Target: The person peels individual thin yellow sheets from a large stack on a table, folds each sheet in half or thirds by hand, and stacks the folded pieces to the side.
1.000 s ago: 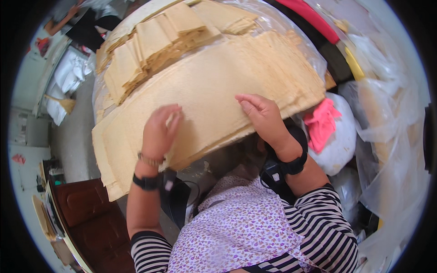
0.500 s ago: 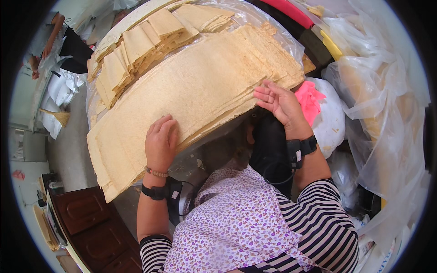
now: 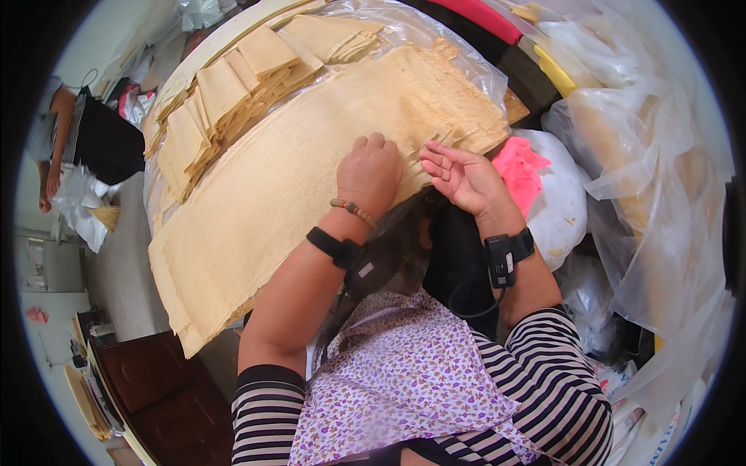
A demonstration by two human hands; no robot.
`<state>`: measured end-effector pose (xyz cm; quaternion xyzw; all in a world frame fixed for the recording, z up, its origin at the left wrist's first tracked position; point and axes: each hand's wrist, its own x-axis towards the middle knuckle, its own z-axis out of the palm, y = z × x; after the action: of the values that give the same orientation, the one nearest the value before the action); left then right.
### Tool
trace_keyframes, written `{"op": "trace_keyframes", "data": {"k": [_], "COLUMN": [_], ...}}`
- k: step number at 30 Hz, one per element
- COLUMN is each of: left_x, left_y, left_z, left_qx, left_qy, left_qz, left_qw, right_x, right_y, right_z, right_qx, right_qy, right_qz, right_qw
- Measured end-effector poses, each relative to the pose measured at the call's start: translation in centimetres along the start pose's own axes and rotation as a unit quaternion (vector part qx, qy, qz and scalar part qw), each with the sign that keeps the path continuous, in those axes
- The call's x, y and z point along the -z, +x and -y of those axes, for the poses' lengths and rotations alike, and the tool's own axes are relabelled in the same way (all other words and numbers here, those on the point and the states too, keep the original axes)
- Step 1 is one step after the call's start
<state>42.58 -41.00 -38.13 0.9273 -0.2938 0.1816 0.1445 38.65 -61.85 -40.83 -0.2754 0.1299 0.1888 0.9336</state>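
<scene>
A long stack of thin, rough tan sheets (image 3: 287, 171) lies slantwise in front of me, its layers uneven along the near edge. Over the stack's near right part, my left hand (image 3: 369, 177) is back up with its fingers curled under; what they grip, if anything, is hidden. Close to its right, my right hand (image 3: 464, 180) is turned partly palm up at the stack's near edge. Its fingers are loosely bent and apart, with the tips by some lifted sheet corners (image 3: 443, 140). I see nothing held in it.
Folded tan sheets (image 3: 225, 85) lie in overlapping piles behind the stack, on clear plastic. A pink cloth (image 3: 519, 167) rests on a white bundle (image 3: 556, 202) at right, beside large plastic bags (image 3: 637, 171). Another person (image 3: 101, 132) stands far left. A brown cabinet (image 3: 148, 373) is at lower left.
My left hand has moved right and away from me along the sheets, and its fingers have curled. My right hand has shifted slightly left. The person at far left shows more fully.
</scene>
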Motion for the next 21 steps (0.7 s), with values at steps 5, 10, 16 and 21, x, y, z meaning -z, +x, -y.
{"op": "trace_keyframes", "data": {"k": [5,10,16,21], "left_x": [-0.8,-1.2,-2.1,-0.5], "left_y": [1.0,1.5,2.2,2.7], "left_z": [-1.3,-2.3,-2.9,-1.6], "left_qx": [-0.003,0.031,0.024,0.098], "left_qy": [0.052,0.089,0.114,0.042], "left_qz": [0.017,0.001,0.010,-0.042], "left_qw": [0.998,0.996,0.993,0.993], "right_x": [0.5,-0.5,-1.9,-1.3], "right_y": [0.6,0.3,-0.4,0.2], "right_z": [0.2,-0.4,-1.9,-3.3], "right_qx": [-0.024,0.076,0.216,0.327], "right_qy": [0.016,-0.125,-0.301,-0.505], "right_qz": [0.045,-0.043,-0.136,-0.116], "right_qw": [0.999,0.988,0.919,0.791]}}
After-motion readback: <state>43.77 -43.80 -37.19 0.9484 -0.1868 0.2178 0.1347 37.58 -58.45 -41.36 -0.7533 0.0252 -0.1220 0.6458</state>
